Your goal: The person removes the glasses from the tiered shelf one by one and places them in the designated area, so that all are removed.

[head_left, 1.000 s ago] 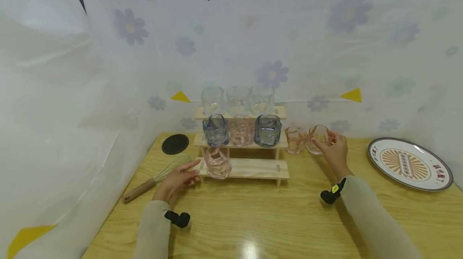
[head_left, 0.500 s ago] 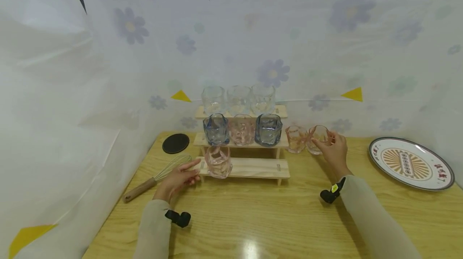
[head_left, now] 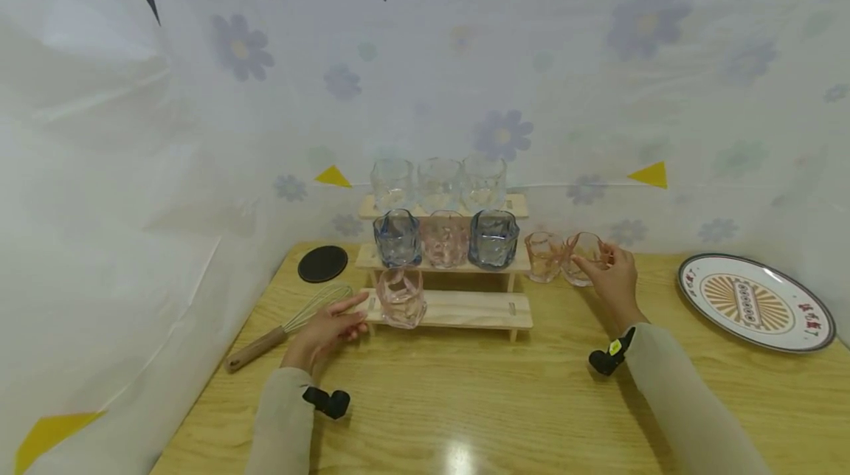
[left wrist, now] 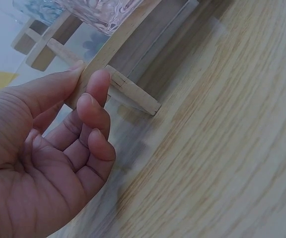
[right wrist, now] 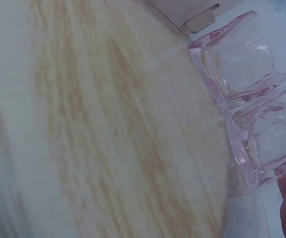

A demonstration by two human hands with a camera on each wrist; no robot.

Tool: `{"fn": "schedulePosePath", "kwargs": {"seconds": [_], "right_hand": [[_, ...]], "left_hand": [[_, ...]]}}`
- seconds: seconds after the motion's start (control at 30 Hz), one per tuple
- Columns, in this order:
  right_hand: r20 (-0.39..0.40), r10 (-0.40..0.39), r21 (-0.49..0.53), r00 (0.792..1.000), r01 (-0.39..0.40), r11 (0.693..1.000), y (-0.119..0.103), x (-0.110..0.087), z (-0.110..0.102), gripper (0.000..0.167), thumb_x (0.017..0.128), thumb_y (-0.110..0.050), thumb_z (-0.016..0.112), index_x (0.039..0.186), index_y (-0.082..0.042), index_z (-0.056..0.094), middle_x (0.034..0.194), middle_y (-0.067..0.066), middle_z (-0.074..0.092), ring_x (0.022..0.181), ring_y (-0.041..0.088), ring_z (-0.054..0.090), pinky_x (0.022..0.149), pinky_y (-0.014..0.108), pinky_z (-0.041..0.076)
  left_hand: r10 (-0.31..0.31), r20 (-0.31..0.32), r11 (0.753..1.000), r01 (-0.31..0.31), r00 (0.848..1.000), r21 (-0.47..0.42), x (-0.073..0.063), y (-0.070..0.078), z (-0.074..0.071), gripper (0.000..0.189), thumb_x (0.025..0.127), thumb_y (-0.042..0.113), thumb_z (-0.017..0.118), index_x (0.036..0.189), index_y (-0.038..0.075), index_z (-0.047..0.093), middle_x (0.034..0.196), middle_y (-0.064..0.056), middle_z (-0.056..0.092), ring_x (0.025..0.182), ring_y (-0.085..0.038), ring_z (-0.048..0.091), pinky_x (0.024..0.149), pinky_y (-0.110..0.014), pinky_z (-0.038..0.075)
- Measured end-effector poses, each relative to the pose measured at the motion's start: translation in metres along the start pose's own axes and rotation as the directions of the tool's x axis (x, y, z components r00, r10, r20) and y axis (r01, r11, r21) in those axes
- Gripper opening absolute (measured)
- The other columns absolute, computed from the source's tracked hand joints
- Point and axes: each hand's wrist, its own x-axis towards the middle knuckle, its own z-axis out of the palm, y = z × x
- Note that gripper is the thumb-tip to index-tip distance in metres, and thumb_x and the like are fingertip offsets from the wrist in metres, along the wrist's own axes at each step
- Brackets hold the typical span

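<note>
My left hand (head_left: 330, 329) pinches the left end of the lowest tier of a wooden stepped shelf (head_left: 465, 307); in the left wrist view the thumb (left wrist: 58, 87) lies on the board's top and curled fingers are at its edge and underside. A faceted pink glass (head_left: 401, 299) stands on that tier near this hand. At the right, my right hand (head_left: 612, 274) grips a pink glass (head_left: 584, 261) by its right side, thumb in front. Right beside that glass, to its left, is another pink glass (head_left: 544, 259), near the shelf. The right wrist view shows only part of the hand.
The middle tier bears two blue glasses (head_left: 396, 240) with a pink glass (head_left: 443, 240) between them. Three clear glasses (head_left: 438, 186) stand on the top tier. A whisk (head_left: 265, 346) and black coaster (head_left: 322, 264) lie left, a plate (head_left: 720, 298) right. A patterned curtain (head_left: 425, 77) closes the back.
</note>
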Motion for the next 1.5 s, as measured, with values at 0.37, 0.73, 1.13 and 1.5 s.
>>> {"fn": "schedulePosePath", "kwargs": {"seconds": [0.37, 0.73, 1.13, 1.5], "right_hand": [[0.003, -0.024, -0.029, 1.000, 0.025, 0.999, 0.005, 0.002, 0.000, 0.074, 0.085, -0.035, 0.071, 0.137, 0.008, 0.041, 0.128, 0.028, 0.039, 0.112, 0.040, 0.041, 0.094, 0.052, 0.038], [0.016, -0.010, -0.032, 1.000, 0.011, 0.999, -0.001, 0.000, -0.005, 0.085, 0.084, -0.040, 0.070, 0.141, 0.008, 0.031, 0.131, 0.029, 0.032, 0.116, 0.040, 0.035, 0.094, 0.054, 0.033], [-0.138, -0.108, -0.004, 0.984, 0.109, 0.994, -0.021, -0.017, -0.021, 0.069, 0.086, -0.031, 0.071, 0.136, 0.006, 0.042, 0.131, 0.026, 0.037, 0.116, 0.041, 0.038, 0.099, 0.053, 0.032], [-0.144, -0.135, 0.036, 0.980, 0.142, 0.989, -0.043, -0.047, -0.028, 0.061, 0.085, -0.024, 0.073, 0.132, 0.004, 0.047, 0.122, 0.020, 0.045, 0.111, 0.031, 0.044, 0.098, 0.048, 0.037]], "left_hand": [[0.003, 0.016, 1.000, -0.003, 1.000, 0.009, 0.001, -0.002, -0.001, 0.056, 0.094, 0.011, 0.059, 0.146, 0.009, 0.038, 0.076, -0.001, 0.069, 0.065, -0.008, 0.056, 0.063, -0.021, 0.047], [0.001, 0.012, 1.000, -0.001, 1.000, 0.012, 0.000, -0.001, 0.000, 0.056, 0.094, 0.011, 0.059, 0.146, 0.010, 0.038, 0.076, -0.001, 0.069, 0.064, -0.008, 0.055, 0.062, -0.021, 0.046], [-0.009, 0.002, 1.000, 0.009, 1.000, 0.000, 0.000, -0.002, 0.000, 0.056, 0.094, 0.010, 0.060, 0.145, 0.009, 0.038, 0.077, -0.002, 0.069, 0.064, -0.009, 0.055, 0.062, -0.021, 0.046], [-0.012, 0.005, 1.000, 0.012, 1.000, 0.001, -0.002, 0.001, 0.001, 0.056, 0.094, 0.010, 0.059, 0.146, 0.009, 0.037, 0.076, -0.001, 0.069, 0.064, -0.008, 0.055, 0.062, -0.021, 0.045]]}}
